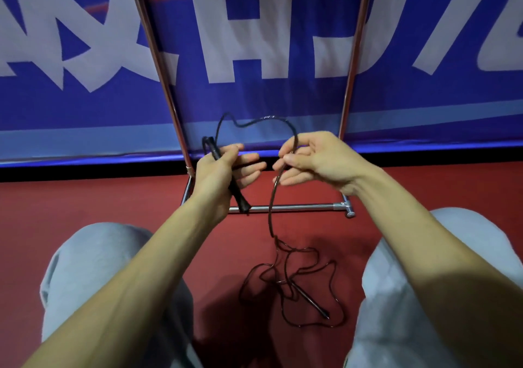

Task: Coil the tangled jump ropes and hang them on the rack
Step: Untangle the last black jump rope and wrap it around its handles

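Here, starting the first loop of a black jump rope (pixel 269 217) in front of the chrome rack (pixel 297 206).
Gripping one handle (pixel 239 196) in the left hand (pixel 218 175), pinching the cord between thumb and fingers of the right hand (pixel 311 158); hands near but apart, a short arc of cord rising between them. Trailing down from the right hand into a loose tangle on the red floor (pixel 113 203), second handle (pixel 310 299) lying in it. Looks light, thin and limp, probably prone to kinking and snagging on itself. Best fed along from the held handle, gathering even loops into the left palm and shaking crossings free before reaching the far handle.
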`<action>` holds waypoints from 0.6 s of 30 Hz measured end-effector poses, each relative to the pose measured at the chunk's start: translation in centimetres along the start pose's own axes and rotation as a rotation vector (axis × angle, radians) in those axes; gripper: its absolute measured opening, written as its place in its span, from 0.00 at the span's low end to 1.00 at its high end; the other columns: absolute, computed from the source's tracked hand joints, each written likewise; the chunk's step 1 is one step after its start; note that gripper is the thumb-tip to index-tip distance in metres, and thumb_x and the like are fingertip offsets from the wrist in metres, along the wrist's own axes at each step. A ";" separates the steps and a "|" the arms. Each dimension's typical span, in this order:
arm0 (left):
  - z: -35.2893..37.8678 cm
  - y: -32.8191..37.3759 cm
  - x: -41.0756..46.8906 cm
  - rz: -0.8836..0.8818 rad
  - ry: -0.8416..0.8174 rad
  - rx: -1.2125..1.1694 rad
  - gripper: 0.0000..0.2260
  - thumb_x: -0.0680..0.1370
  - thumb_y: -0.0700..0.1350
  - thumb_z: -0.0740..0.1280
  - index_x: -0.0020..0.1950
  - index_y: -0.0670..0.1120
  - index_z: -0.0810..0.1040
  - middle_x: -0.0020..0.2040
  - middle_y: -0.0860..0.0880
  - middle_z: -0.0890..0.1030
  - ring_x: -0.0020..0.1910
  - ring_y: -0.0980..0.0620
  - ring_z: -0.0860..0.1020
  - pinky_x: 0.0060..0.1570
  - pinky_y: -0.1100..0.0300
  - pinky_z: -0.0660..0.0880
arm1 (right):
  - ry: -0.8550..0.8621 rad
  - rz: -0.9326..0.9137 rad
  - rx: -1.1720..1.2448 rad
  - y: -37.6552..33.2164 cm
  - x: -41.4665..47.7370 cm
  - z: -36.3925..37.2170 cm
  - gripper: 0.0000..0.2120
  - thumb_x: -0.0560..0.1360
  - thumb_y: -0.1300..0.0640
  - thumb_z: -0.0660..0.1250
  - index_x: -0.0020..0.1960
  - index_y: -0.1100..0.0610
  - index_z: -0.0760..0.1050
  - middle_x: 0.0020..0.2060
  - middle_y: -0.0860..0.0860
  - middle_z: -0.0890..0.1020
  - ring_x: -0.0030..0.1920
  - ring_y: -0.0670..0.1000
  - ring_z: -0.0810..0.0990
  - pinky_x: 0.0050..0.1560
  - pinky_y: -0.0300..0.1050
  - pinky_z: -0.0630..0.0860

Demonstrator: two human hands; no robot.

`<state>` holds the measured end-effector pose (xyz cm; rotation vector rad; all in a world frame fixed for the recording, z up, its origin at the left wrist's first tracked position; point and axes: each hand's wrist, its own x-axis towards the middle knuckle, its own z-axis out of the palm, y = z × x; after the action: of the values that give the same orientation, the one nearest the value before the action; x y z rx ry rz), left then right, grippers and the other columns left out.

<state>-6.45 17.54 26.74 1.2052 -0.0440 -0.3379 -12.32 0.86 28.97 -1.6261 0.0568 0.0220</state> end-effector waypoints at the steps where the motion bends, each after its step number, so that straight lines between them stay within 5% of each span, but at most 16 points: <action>1: 0.3 -0.3 -0.2 0.020 -0.032 0.130 0.05 0.82 0.39 0.59 0.50 0.42 0.75 0.41 0.42 0.83 0.38 0.46 0.84 0.39 0.57 0.81 | 0.045 -0.037 0.098 -0.2 0.0 -0.2 0.05 0.78 0.70 0.61 0.46 0.63 0.72 0.42 0.61 0.82 0.34 0.53 0.84 0.39 0.43 0.83; 5: 1.5 -1.4 -1.0 0.106 -0.185 0.429 0.06 0.82 0.38 0.60 0.49 0.43 0.77 0.39 0.46 0.84 0.37 0.50 0.84 0.37 0.61 0.79 | 0.194 -0.186 0.456 -1.1 -0.1 -0.9 0.05 0.78 0.71 0.60 0.46 0.64 0.72 0.39 0.58 0.83 0.38 0.55 0.85 0.37 0.39 0.81; 11: 2.0 -2.0 -1.8 0.023 -0.488 0.502 0.08 0.81 0.37 0.60 0.54 0.39 0.78 0.48 0.39 0.84 0.49 0.45 0.84 0.53 0.58 0.79 | 0.390 -0.250 0.809 -1.4 0.1 -2.4 0.04 0.78 0.71 0.60 0.45 0.65 0.71 0.38 0.59 0.82 0.38 0.56 0.85 0.37 0.38 0.80; 18: 1.8 -2.0 -2.0 -0.038 -0.517 0.441 0.06 0.80 0.39 0.62 0.48 0.42 0.79 0.45 0.43 0.83 0.49 0.44 0.83 0.50 0.53 0.80 | 0.590 -0.188 0.934 -0.6 0.4 -3.8 0.04 0.78 0.72 0.60 0.47 0.66 0.72 0.42 0.62 0.80 0.35 0.56 0.85 0.36 0.40 0.81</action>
<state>-9.19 15.81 25.81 1.5261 -0.5684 -0.6919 -11.94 -2.87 29.78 -0.6544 0.3171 -0.5536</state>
